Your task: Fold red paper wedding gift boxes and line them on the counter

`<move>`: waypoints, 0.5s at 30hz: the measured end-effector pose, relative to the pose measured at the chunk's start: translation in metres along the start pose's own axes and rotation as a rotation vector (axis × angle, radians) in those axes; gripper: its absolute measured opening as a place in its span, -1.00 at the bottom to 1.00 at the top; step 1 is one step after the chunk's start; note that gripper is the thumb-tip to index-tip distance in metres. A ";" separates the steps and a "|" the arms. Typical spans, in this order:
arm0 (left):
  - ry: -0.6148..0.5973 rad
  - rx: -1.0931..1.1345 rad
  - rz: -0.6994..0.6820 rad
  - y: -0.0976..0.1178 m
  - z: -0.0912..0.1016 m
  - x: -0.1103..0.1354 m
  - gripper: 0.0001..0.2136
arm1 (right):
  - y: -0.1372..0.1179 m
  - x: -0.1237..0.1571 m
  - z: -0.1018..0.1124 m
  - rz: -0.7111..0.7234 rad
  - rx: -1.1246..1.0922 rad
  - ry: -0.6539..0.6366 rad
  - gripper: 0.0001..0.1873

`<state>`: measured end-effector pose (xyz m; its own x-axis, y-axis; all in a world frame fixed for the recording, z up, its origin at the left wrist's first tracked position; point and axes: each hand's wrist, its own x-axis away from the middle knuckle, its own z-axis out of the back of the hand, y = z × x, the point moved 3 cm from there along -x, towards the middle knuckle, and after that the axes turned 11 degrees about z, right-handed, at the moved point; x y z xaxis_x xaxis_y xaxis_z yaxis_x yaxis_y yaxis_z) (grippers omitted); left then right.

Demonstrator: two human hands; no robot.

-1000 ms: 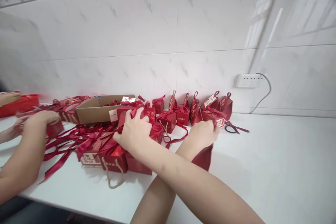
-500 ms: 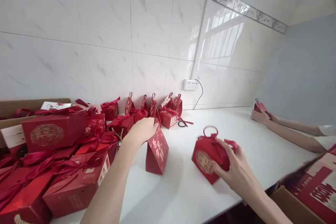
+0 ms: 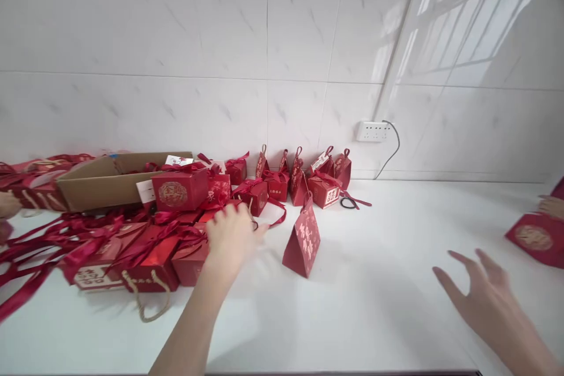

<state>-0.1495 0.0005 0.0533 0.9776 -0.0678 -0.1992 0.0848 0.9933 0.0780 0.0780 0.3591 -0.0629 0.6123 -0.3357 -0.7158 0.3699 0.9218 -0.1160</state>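
Note:
My left hand (image 3: 231, 238) hovers over the near edge of a pile of red ribbon-tied gift boxes (image 3: 145, 247). Its fingers are loosely stretched out, slightly blurred, and nothing is in them. Just to its right a red triangular gift bag (image 3: 303, 242) with gold characters stands upright on the white table (image 3: 374, 305), apart from the hand. My right hand (image 3: 480, 291) floats low at the right with its fingers spread and holds nothing. A red box with a gold emblem (image 3: 532, 238) lies at the far right edge.
A cardboard carton (image 3: 99, 179) lies behind the pile, with a red box (image 3: 178, 188) beside it. Several small bags (image 3: 304, 173) line the tiled wall under a socket (image 3: 372, 131). Other people's hands show at the far right (image 3: 551, 205) and far left (image 3: 6, 205).
My left hand let go of the triangular bag and moved left to the pile. My right hand released the red box, which now lies far right, and opened.

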 end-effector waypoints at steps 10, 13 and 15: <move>-0.025 -0.075 0.024 -0.086 -0.033 0.065 -0.51 | -0.165 0.043 0.005 0.358 -0.646 -0.283 -0.75; -0.040 0.101 -0.280 -0.084 -0.031 0.098 -0.49 | -0.194 0.054 0.014 0.417 -0.861 -0.538 -0.45; -0.081 0.204 -0.541 -0.068 -0.034 0.123 -0.50 | -0.206 0.063 0.015 0.418 -0.972 -0.613 -0.22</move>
<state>-0.0419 -0.0719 -0.0097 0.7961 -0.5751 -0.1885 0.6034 0.7782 0.1742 0.0503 0.1449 -0.0738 0.8840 0.2273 -0.4084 -0.4494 0.6537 -0.6089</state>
